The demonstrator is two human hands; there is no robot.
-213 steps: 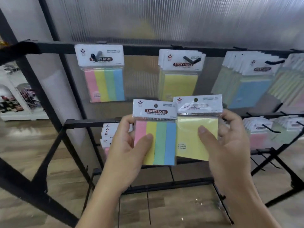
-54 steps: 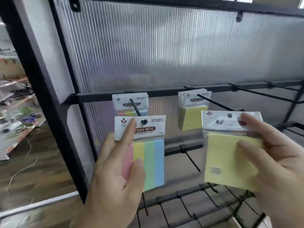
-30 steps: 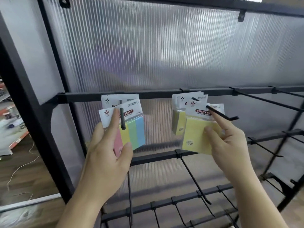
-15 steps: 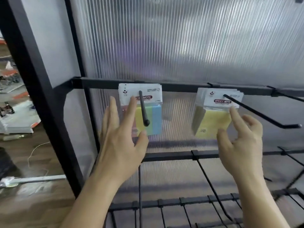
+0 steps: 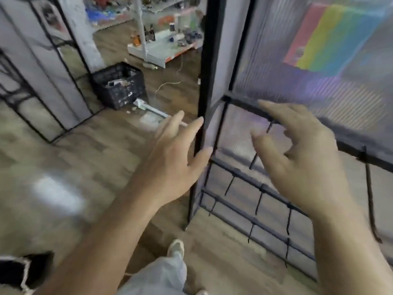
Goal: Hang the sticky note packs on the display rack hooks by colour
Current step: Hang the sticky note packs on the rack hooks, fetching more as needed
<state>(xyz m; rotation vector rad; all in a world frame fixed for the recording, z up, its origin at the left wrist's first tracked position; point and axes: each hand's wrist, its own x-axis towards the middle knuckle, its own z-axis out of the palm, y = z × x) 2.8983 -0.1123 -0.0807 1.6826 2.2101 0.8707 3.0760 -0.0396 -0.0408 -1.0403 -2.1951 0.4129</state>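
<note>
Wood-plank flooring (image 5: 85,158) runs across the shop, and the display rack (image 5: 348,149) stands on it with its black corner post (image 5: 205,71) rising near the middle of the scene. To the right of that post a ribbed translucent panel (image 5: 276,60) fills the frame, with dark crossbars below it carrying short bare hooks (image 5: 258,201). High up and well to the right of the post, against the panel, sits the striped sticky note pack (image 5: 331,39) – pink, yellow, green and blue bands, too smeared to show what it hangs from. The person's left hand (image 5: 172,158) hovers just left of the post, fingers spread and straight, with the fingertips reaching the post's edge and nothing in its grasp. The right hand (image 5: 304,158) is raised just right of the post, in front of the crossbars, fingers loosely bent and apart – it holds nothing either. Well to the left of the post and further back, a black plastic crate (image 5: 121,86) rests on the floor with scraps inside, and a thin cable (image 5: 170,84) trails between it and the post. Beyond the crate stands a white shelf unit (image 5: 157,47) with small blurred goods. Below the post, a pale trouser leg (image 5: 157,277) and a light shoe (image 5: 175,248) show.
</note>
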